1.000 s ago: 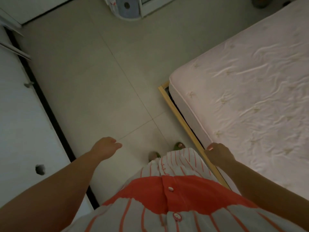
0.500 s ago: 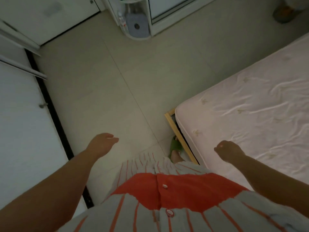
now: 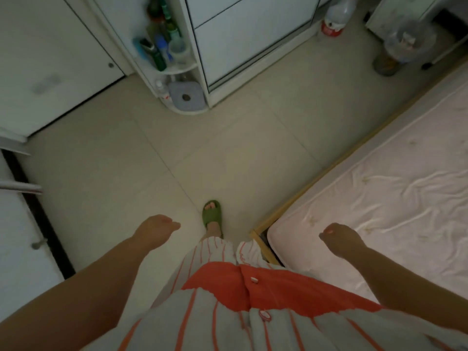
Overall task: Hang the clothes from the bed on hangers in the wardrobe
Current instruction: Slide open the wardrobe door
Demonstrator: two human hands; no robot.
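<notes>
Bed (image 3: 379, 198): right, no clothes on visible part; more shown than a second ago.
Wardrobe (image 3: 22, 236): near left.
Shelf unit (image 3: 174, 67): far, newly visible.
Left hand (image 3: 157, 230), right hand (image 3: 340, 235): loosely curled, empty.
Clothes: unseen; search continues.

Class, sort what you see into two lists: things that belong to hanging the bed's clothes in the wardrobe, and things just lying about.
Belong to the job:
pink-sheeted bed
white wardrobe door
left hand, empty
right hand, empty

Just lying about:
white corner shelf of bottles
clear plastic bottle with red label
green slipper
</notes>
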